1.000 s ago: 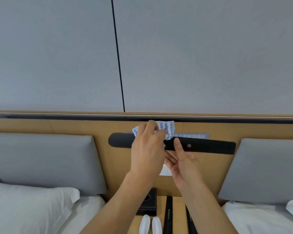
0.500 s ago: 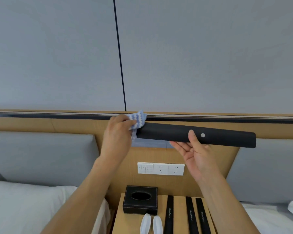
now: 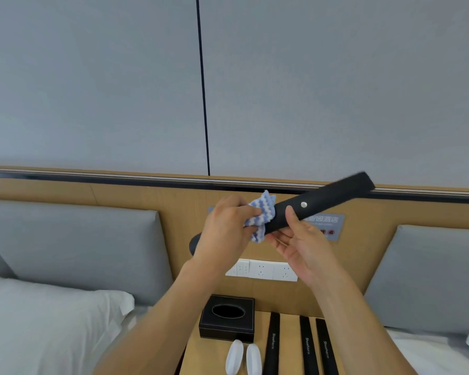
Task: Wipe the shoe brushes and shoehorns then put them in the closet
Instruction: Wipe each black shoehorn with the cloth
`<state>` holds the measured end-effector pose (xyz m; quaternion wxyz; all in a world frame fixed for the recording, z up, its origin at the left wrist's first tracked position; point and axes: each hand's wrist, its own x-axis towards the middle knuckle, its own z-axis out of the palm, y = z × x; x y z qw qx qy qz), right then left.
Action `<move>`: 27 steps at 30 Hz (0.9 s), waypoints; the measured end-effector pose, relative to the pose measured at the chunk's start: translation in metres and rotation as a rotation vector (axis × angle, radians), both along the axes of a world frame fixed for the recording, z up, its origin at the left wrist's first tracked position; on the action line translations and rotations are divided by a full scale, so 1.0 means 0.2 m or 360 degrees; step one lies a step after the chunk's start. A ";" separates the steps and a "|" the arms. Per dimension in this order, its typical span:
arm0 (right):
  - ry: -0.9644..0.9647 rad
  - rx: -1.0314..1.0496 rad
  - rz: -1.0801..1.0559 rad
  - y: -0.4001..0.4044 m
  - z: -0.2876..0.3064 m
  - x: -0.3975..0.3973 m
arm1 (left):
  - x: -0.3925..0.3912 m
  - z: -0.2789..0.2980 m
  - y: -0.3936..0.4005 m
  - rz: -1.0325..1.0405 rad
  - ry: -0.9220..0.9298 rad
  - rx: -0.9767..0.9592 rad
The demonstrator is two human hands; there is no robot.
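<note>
A long black shoehorn (image 3: 328,197) with a silver rivet is held up in front of the wooden headboard, tilted up to the right. My right hand (image 3: 299,244) holds it from below, thumb pressing near the rivet. My left hand (image 3: 225,228) grips a blue-and-white zigzag cloth (image 3: 263,216) wrapped round the shoehorn's middle. The shoehorn's lower left end (image 3: 194,244) pokes out behind my left wrist. On the nightstand (image 3: 289,347) below lie three more black shoehorns (image 3: 307,347) and two small white shoe brushes (image 3: 244,359).
A black tissue box (image 3: 228,322) stands at the back of the nightstand. A white socket strip (image 3: 263,270) and a grey sign (image 3: 325,224) are on the headboard. Grey cushions (image 3: 73,244) and white pillows (image 3: 44,328) flank the nightstand on both sides.
The shoehorn has swung from level to tilted, right end up. My left hand slid the cloth from the left end back toward the middle. The view dropped, showing more of the nightstand.
</note>
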<state>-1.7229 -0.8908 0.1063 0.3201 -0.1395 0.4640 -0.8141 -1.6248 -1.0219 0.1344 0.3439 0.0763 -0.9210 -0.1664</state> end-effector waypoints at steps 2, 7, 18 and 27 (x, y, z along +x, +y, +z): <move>0.0101 0.0019 0.0045 0.03 0.01 -0.02 | 0.00 0.01 0.00 -0.0028 0.0026 0.0058; 0.0305 0.0007 0.0031 0.07 0.04 -0.02 | 0.00 0.01 0.04 -0.0100 0.0116 0.0064; 0.0688 -0.0010 0.0319 0.10 0.03 0.02 | -0.06 0.16 0.12 -0.0255 0.0353 0.0025; 0.0719 -0.0021 0.0243 0.11 0.02 0.03 | -0.12 0.21 0.13 -0.0287 0.0329 -0.0051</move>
